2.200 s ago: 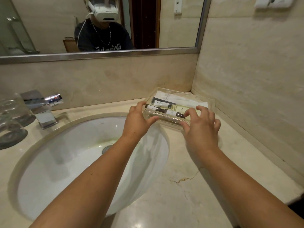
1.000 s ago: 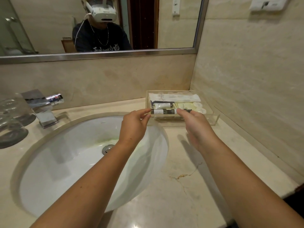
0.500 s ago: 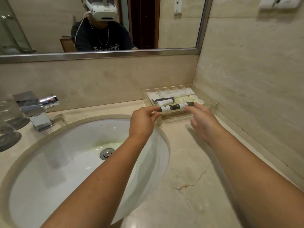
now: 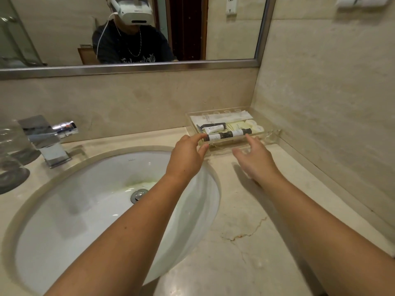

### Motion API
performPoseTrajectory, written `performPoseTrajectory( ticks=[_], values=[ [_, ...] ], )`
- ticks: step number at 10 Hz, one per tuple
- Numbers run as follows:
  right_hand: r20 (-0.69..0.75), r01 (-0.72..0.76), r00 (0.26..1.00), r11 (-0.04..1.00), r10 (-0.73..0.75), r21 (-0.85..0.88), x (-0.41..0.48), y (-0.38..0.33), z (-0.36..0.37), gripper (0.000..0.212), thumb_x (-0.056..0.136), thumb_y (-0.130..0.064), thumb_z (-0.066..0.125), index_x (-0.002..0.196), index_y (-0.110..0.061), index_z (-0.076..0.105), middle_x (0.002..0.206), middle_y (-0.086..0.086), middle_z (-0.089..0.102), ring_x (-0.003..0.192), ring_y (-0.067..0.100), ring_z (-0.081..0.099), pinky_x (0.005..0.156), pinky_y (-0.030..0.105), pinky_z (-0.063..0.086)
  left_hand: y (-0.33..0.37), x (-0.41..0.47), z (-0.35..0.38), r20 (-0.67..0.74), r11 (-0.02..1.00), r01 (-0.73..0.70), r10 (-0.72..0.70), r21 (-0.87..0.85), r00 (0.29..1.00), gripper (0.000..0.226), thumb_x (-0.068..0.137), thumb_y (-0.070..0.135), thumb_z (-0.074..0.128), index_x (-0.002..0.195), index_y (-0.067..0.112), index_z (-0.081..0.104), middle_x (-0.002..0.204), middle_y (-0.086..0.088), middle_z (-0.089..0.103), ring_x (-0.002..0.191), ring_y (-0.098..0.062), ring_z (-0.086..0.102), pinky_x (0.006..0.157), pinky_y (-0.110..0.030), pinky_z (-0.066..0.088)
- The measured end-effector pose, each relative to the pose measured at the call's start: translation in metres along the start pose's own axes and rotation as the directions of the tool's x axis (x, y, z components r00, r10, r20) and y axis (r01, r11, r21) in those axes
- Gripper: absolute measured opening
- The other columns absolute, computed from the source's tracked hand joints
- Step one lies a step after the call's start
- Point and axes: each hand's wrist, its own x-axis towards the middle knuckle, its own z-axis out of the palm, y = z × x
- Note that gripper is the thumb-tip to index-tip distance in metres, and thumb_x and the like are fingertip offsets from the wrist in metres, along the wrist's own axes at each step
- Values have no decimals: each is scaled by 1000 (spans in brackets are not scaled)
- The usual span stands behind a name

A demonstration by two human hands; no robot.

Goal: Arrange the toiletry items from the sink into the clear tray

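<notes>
Across the counter [image 4: 245,263], the beige marble runs from the near edge back to a wall with a mirror [image 4: 128,30] above it, and meets a second marble wall along its right edge. Most of the left half is taken up by the oval white sink [image 4: 70,210], its basin bare down to the drain [image 4: 139,194]; a chrome tap [image 4: 48,139] stands on the counter behind the sink's far left rim, and clear glasses [image 4: 10,150] sit at the left edge. To the right of the sink the counter is open marble, crossed only by a thin brown crack, with plenty of free room between the basin rim and the right wall.

In the far right corner sits the clear tray [image 4: 271,136], close against both walls. Inside it lie white paper packets [image 4: 220,117] along the back, pale yellow round items [image 4: 243,126] at the right, a small white tube [image 4: 214,129] beside a dark-handled razor [image 4: 210,125], and two small dark bottles [image 4: 228,134] end to end along the tray's near side.

Both forearms reach from the near edge. The left hand [image 4: 186,157] is loosely curled at the tray's near left corner, forefinger and thumb parted around that corner, the forefinger tip touching the left end of the bottles. The right hand [image 4: 254,157] is spread flat, palm down, just before the tray's near wall, holding nothing.
</notes>
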Motion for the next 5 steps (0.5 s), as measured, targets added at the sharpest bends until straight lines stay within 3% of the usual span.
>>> performPoseTrajectory(
  ticks=[1,2,3,5],
  values=[
    [58,125,992,975,-116,-186,-22,-3,5,69,97,-42,56,157,-19,30,168,8,7,153,25,17,120,36,21,1,-14,-1,53,991,-21,14,130,999,55,100,45,53,151,27,42,126,-10,57,118,-29,54,98,-42,48],
    [108,191,980,929,-165,-318,-40,-6,10,70,97,-51,50,157,-21,30,169,2,5,153,25,17,122,41,22,3,-32,-9,65,964,-57,42,260,997,59,100,50,48,153,24,37,139,-9,52,128,-30,46,104,-45,43],
    [126,240,970,892,-207,-384,-57,-11,8,70,97,-55,44,157,-21,29,169,2,6,155,21,11,124,41,11,6,-49,-21,93,944,-89,62,316,994,61,100,55,44,153,27,36,146,-4,48,135,-28,41,108,-44,37],
    [116,264,965,850,-237,-456,-90,-18,-7,70,98,-59,36,157,-23,27,168,3,9,155,16,5,125,42,4,8,-83,-48,99,938,-111,83,329,992,61,101,58,41,154,28,35,153,-1,43,141,-25,34,113,-43,31]
  ],
)
